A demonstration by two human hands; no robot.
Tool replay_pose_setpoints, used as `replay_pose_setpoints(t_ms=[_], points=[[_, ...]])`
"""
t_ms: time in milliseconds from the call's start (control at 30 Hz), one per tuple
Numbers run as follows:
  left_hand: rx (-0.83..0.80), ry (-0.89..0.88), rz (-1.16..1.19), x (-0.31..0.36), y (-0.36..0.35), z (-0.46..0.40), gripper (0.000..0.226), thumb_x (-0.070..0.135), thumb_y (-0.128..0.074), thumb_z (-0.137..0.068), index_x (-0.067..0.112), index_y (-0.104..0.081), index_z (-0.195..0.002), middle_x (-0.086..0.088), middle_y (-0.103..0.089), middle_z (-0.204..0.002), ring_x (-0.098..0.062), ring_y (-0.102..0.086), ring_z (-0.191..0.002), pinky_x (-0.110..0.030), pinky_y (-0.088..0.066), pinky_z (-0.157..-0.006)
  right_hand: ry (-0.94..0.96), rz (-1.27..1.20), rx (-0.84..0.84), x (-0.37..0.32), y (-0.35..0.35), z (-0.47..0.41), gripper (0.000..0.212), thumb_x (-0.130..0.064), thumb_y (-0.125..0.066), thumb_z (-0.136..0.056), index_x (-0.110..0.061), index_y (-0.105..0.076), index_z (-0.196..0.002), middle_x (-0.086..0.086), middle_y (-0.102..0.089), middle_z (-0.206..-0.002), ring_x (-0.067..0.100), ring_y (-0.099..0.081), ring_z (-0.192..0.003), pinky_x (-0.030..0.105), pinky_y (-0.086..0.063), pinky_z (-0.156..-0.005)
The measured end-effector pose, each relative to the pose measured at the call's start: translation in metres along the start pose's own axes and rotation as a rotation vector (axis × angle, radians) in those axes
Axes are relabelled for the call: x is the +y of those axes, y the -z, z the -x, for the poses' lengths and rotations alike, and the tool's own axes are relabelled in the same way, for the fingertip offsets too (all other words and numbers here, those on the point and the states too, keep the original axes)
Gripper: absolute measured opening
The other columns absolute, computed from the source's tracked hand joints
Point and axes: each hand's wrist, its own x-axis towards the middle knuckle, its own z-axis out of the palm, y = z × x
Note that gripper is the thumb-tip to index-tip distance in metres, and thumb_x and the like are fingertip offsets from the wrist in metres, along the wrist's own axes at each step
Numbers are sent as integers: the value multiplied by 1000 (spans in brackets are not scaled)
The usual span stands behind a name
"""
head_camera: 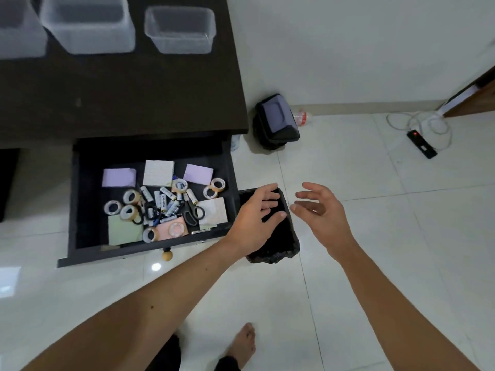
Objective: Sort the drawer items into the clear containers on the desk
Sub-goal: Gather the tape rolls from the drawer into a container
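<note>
The dark drawer [80, 199] stands pulled out below the desk. It holds sticky-note pads [158, 173], several tape rolls [217, 184], several batteries [164, 200] and black scissors [193, 213]. Three clear containers [88, 25] sit in a row on the dark desk [120, 87], all looking empty. My left hand [255, 218] hovers with fingers spread over a black bin, right of the drawer. My right hand [320, 210] hangs beside it, fingers relaxed. Neither hand holds anything.
A black-lined bin [284, 236] stands on the white tile floor against the drawer's right side. A lidded black bin [277, 119] and a plastic bottle [302, 117] sit by the wall. A power strip [422, 144] with cables lies at the right. My bare foot [242, 344] is below.
</note>
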Motion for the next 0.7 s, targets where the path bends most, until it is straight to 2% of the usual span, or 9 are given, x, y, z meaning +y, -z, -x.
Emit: replay_pose_setpoints(t_ms=[167,300,400,500,567,633,700], points=[[83,-64,-44,14,85,19,49,9,-72,-98,24,-54,-142,3,-68,-122,-8,-68,-113,-22,-54,-101,71,29,-118,-37,-57,6,35,-11,-82,-90,-23,-71,-121,-1,-75,-112,16,-75,-100,27,-60,-90],[190,19,-109,-10,171,30,41,5,-71,-98,26,-59,-132,7,-70,-113,-3,-69,-103,-25,-56,-96,92,55,-188,-45,-119,-1,32,-8,-83,-88,-19,-73,-117,0,-77,-110,11,-75,-96,19,-58,-87],[254,73,-209,-36,226,37,39,6,-73,-97,27,-61,-128,5,-71,-114,-10,-69,-107,-32,-58,-102,103,99,-242,-38,-162,-13,30,-9,-83,-88,-18,-74,-116,-2,-77,-111,14,-75,-99,22,-58,-90],[283,106,-336,-58,264,42,41,10,-74,-97,26,-62,-131,6,-67,-124,-12,-64,-117,-28,-51,-105,109,179,-263,-28,-198,-30,31,-14,-84,-88,-20,-75,-117,-5,-76,-112,13,-75,-99,24,-59,-92],[304,111,-448,-72,281,42,42,12,-74,-97,23,-62,-135,9,-60,-128,-12,-55,-124,-26,-45,-105,112,227,-256,-21,-218,-43,33,-14,-85,-87,-19,-74,-118,-6,-75,-112,11,-74,-94,21,-59,-89],[328,102,-518,-85,293,39,43,13,-76,-95,20,-63,-136,7,-58,-128,-17,-53,-127,-32,-45,-109,127,261,-253,-16,-235,-54,35,-12,-85,-87,-20,-74,-119,-5,-74,-113,8,-73,-90,14,-56,-82],[344,102,-555,-96,300,35,43,12,-77,-94,18,-63,-134,2,-60,-131,-20,-50,-131,-32,-42,-112,166,278,-248,-11,-251,-64,37,-10,-86,-85,-21,-74,-118,-3,-73,-118,7,-73,-89,16,-57,-80]])
